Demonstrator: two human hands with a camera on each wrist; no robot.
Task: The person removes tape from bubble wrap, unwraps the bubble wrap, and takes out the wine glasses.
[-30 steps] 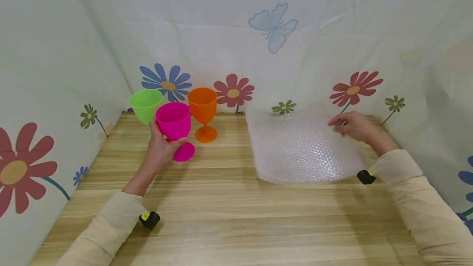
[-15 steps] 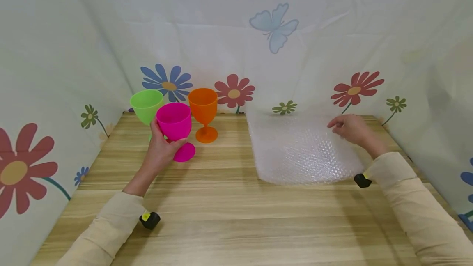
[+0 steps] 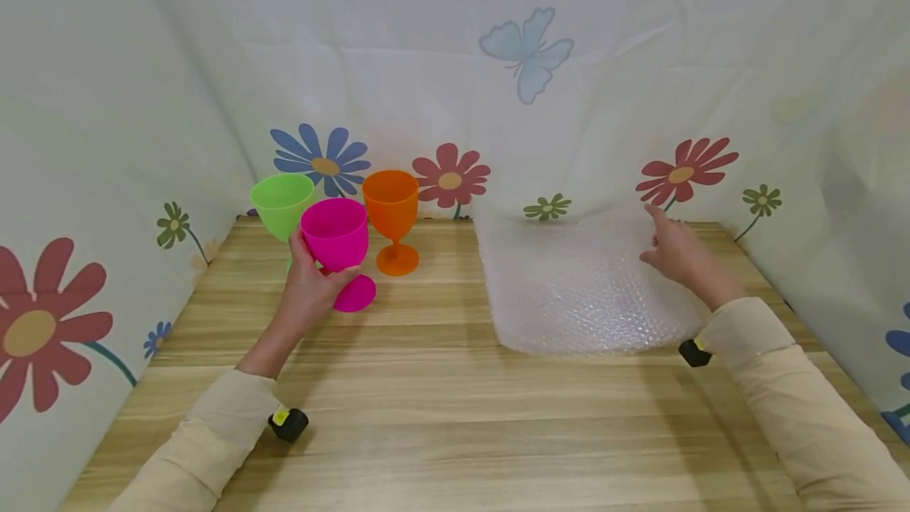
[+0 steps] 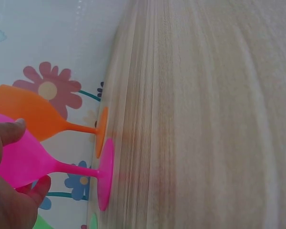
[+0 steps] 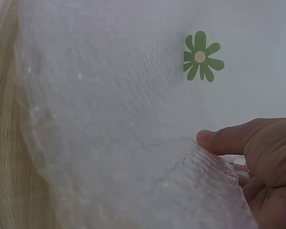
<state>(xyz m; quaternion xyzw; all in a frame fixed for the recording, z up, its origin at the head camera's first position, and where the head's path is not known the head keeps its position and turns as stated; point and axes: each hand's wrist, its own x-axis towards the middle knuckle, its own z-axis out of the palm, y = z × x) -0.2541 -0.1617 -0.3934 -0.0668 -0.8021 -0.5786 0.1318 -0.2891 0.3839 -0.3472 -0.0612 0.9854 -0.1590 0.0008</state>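
Observation:
My left hand (image 3: 309, 283) grips a pink goblet (image 3: 334, 234) round its bowl; in the left wrist view the goblet's foot (image 4: 105, 174) is close to the wooden table. Behind it are an orange goblet (image 3: 391, 208) and a green goblet (image 3: 280, 204), the green one partly hidden. At the right edge of a bubble wrap sheet (image 3: 569, 291) is my right hand (image 3: 682, 255), index finger extended and thumb apart from it. In the right wrist view the thumb (image 5: 207, 137) is right at the wrap's edge, with other fingertips partly hidden behind it.
A wooden table (image 3: 441, 417) fills the foreground. White fabric walls (image 3: 398, 69) with printed flowers and a butterfly stand close behind the goblets and wrap. Small black devices, one by the left cuff (image 3: 287, 423) and one by the right cuff (image 3: 694, 353), sit near the wrists.
My right hand has shifted a little left, and its index finger has straightened away from the thumb. The left hand and pink goblet stay nearly still.

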